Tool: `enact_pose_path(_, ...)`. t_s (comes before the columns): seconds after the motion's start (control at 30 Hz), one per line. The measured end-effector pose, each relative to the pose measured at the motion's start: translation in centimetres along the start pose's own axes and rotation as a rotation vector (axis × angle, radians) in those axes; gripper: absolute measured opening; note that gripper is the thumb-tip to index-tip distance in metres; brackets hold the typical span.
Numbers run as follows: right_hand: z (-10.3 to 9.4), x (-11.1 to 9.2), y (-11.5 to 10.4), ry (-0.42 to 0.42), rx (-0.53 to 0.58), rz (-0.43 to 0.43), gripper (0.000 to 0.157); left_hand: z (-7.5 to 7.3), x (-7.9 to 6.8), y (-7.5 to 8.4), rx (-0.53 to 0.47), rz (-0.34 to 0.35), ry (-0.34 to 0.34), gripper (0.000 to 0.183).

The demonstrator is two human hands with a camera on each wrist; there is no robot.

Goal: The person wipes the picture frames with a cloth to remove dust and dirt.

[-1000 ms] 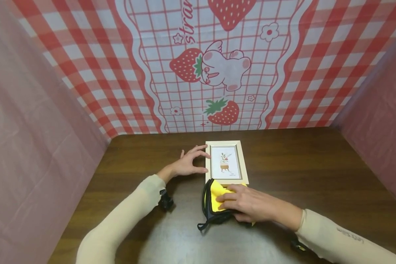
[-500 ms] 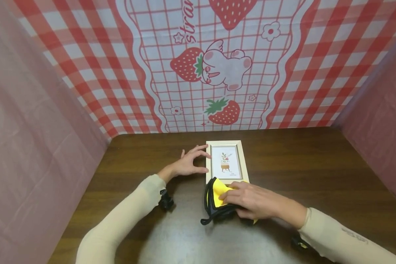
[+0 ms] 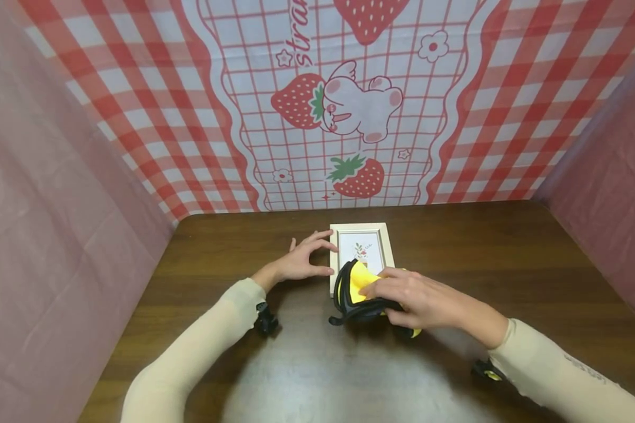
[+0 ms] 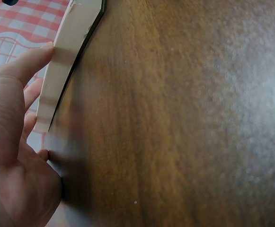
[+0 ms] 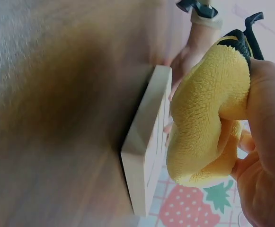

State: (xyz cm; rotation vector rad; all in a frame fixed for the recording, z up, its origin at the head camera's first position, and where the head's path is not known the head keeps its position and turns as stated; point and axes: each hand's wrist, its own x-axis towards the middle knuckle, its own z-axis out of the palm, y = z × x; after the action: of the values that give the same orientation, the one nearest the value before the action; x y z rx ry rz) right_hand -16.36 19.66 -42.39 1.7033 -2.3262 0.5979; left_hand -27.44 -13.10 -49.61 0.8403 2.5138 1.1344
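A picture frame point(image 3: 357, 227) with a pale wood border lies flat on the brown table, a small plant drawing inside. My left hand point(image 3: 298, 262) rests its fingertips and thumb along the frame's left border. In the left wrist view the thumb tip touches the frame's upper edge point(image 4: 64, 52). My right hand point(image 3: 423, 299) grips a bunched yellow cleaning cloth point(image 3: 361, 281) with black trim and a dark underside. Held over the lower part of the frame, the cloth hides that part of the drawing. In the right wrist view the folded plush cloth point(image 5: 199, 109) hangs above the frame.
A red and white checked strawberry curtain point(image 3: 291, 176) rises behind the table point(image 3: 471, 258). Pink fabric walls stand on the left point(image 3: 74, 205) and right point(image 3: 603, 194). Dark wrist cameras sit below both sleeves.
My right hand has moved away from me and slightly right with the cloth, from the frame's near edge to over its lower half. The left hand and frame have stayed put.
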Motion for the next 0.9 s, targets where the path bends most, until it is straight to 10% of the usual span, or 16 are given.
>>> enact_pose_path(0.9,-2.4,-2.5,3.6,0.110,-0.058,0.171,0.062,-0.3,-0.2,1.4,0.000,-0.055,-0.029,0.053)
